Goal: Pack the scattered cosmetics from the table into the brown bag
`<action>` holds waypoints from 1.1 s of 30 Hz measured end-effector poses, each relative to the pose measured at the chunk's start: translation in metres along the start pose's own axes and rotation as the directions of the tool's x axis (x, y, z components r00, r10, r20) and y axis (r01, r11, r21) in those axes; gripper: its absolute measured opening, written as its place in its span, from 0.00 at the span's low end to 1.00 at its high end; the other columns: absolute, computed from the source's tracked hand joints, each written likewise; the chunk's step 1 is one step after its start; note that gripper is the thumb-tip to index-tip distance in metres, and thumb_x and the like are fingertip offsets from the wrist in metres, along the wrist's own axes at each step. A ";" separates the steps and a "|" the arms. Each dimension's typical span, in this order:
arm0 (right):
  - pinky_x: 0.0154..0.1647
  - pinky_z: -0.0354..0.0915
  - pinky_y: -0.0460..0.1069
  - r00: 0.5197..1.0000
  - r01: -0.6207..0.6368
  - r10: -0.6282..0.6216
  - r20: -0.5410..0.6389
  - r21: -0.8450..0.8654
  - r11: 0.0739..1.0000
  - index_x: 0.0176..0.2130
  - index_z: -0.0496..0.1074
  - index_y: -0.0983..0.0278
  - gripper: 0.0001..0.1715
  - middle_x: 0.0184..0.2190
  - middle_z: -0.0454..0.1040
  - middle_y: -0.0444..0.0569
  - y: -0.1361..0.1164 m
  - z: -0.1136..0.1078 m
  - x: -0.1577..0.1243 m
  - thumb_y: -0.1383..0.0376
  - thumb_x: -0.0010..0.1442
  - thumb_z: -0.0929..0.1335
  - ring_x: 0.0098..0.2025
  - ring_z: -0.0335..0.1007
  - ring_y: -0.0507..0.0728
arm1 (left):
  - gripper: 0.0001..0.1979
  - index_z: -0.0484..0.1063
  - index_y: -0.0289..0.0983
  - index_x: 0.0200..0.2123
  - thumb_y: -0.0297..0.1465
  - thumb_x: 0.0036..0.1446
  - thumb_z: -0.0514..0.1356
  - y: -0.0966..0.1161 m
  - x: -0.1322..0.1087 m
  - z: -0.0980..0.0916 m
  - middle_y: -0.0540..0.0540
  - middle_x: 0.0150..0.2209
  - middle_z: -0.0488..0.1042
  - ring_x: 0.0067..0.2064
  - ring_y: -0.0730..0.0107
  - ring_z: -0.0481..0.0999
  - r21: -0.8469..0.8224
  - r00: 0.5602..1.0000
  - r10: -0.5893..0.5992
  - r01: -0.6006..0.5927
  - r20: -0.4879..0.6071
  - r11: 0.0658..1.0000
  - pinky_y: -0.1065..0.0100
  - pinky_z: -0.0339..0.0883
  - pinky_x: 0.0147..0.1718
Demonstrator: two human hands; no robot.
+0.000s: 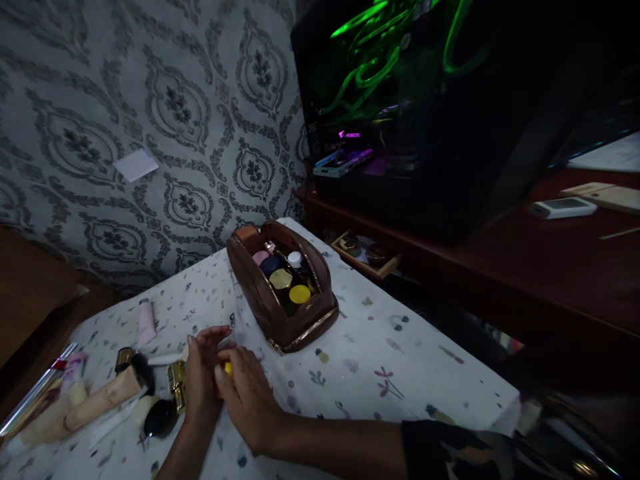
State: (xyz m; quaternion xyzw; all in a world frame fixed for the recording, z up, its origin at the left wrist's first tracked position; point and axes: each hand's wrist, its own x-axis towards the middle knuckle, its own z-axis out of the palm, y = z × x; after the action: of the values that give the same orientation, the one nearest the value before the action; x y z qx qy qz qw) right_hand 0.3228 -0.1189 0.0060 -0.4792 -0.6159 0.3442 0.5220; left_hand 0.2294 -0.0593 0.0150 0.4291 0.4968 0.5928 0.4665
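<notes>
My two hands are close together over the table, in front of the bag. A small yellow thing (pixel 229 369) shows between them, mostly covered by fingers, so its kind is unclear. The fingers of my right hand (pixel 253 393) curl round it. My left hand (pixel 203 367) is turned on its side, palm facing the right hand, its fingers loosely stretched and apart. A brown zippered cosmetic bag (pixel 257 300) stands beyond, unzipped. Inside it are a yellow round lid (pixel 300 294), a gold lid (pixel 281 279), a white-capped bottle (pixel 295 260) and other jars.
Several cosmetics lie left of my hands: a pink tube (pixel 146 323), a beige tube (pixel 103 403), gold-capped items (pixel 177 380) and a black round piece (pixel 160 419). A patterned cloth (pixel 360 373) covers the table. To the right are a small open drawer (pixel 383 267) and a lit computer case (pixel 400 133).
</notes>
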 end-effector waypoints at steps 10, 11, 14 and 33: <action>0.61 0.65 0.62 0.999 0.028 -0.031 0.030 0.081 0.996 0.53 0.67 0.66 0.17 0.53 0.73 0.60 0.006 0.003 0.003 0.62 0.70 0.59 0.58 0.68 0.62 | 0.34 0.76 0.39 0.39 0.64 0.50 0.58 0.006 -0.029 0.000 0.45 0.42 0.79 0.50 0.58 0.75 0.103 0.990 0.002 0.012 -0.139 0.995 0.58 0.64 0.55; 0.63 0.64 0.62 0.999 0.017 -0.021 0.047 0.091 0.996 0.55 0.66 0.66 0.18 0.55 0.72 0.60 0.006 0.003 0.003 0.61 0.70 0.59 0.60 0.67 0.62 | 0.34 0.76 0.39 0.40 0.64 0.51 0.57 0.007 -0.034 0.000 0.45 0.44 0.78 0.50 0.58 0.75 0.152 0.989 0.012 0.010 -0.145 0.988 0.57 0.62 0.57; 0.65 0.62 0.62 0.997 -0.008 0.000 0.081 0.105 0.994 0.56 0.66 0.66 0.20 0.57 0.71 0.61 0.004 0.004 0.000 0.60 0.70 0.59 0.62 0.65 0.63 | 0.34 0.76 0.39 0.43 0.64 0.54 0.55 0.008 -0.035 0.001 0.44 0.47 0.77 0.54 0.57 0.73 0.230 0.991 0.046 -0.016 -0.127 0.973 0.57 0.60 0.59; 0.54 0.65 0.59 0.889 0.162 -0.003 0.457 -0.309 0.937 0.52 0.68 0.65 0.23 0.52 0.73 0.57 -0.011 -0.032 0.022 0.65 0.57 0.71 0.55 0.66 0.65 | 0.28 0.75 0.38 0.34 0.59 0.56 0.58 0.024 -0.002 -0.004 0.44 0.40 0.77 0.48 0.61 0.75 0.111 0.981 0.156 -0.169 0.115 0.979 0.65 0.70 0.44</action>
State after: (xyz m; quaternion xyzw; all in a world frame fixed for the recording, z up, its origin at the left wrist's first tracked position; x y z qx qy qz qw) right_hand 0.3511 -0.1039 0.0300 -0.4420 -0.7897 0.3118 0.2896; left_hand 0.2224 -0.0636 0.0378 0.5264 0.4695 0.5744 0.4153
